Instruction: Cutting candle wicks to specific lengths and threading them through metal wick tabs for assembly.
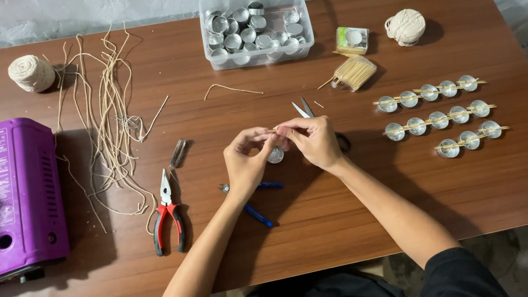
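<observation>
Centre frame: left hand [247,164] and right hand [313,141] both pinching a small round metal cup [276,155] over the brown wooden table [483,191]. Red-handled pliers [167,213] lower left, grey scissors [304,109] just behind, skewered cup rows [439,115] right.

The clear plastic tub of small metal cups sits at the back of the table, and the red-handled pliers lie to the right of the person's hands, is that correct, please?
Not quite. The head view shows the red-handled pliers lying to the left of the left hand and right hand, not the right. The rest holds: the clear plastic tub of small metal cups does sit at the back of the table.
</observation>
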